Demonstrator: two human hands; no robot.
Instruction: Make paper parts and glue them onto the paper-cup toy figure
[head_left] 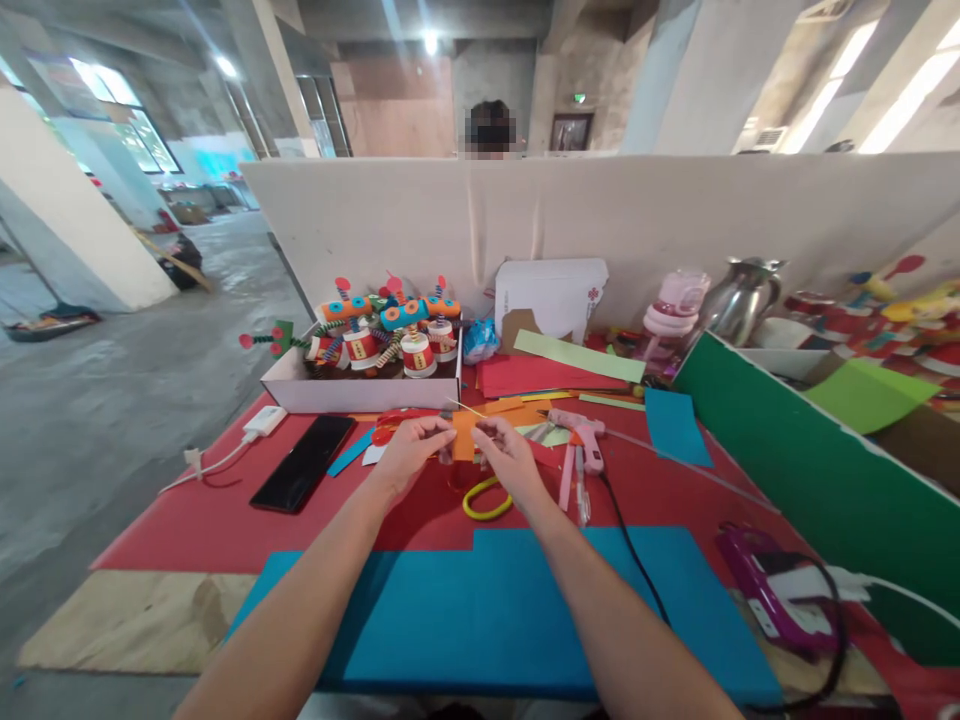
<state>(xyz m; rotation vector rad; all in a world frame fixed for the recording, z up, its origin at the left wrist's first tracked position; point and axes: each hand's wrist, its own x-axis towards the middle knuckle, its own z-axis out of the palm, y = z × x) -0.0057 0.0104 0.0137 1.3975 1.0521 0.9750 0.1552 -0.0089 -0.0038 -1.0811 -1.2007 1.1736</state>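
Between my two hands, above the red table cover, is a small piece of orange paper (464, 437). My left hand (417, 452) pinches its left edge. On its right edge, the thumb and fingers of my right hand (508, 450) are closed too. A thin pale strip or stick pokes up by the right fingertips; what it is I cannot tell. Just below lie scissors with a yellow handle (487, 516), partly behind my right hand. To the right rests a pink glue gun (589, 440), and red-handled scissors (384, 434) sit beyond my left hand.
A white box (360, 394) of paper-cup figures stands at the back left. A black phone (303, 464) lies left, blue sheets (480, 610) in front. At right are a green-sided box (810, 480), a purple power strip (776, 590) and the glue gun's black cord.
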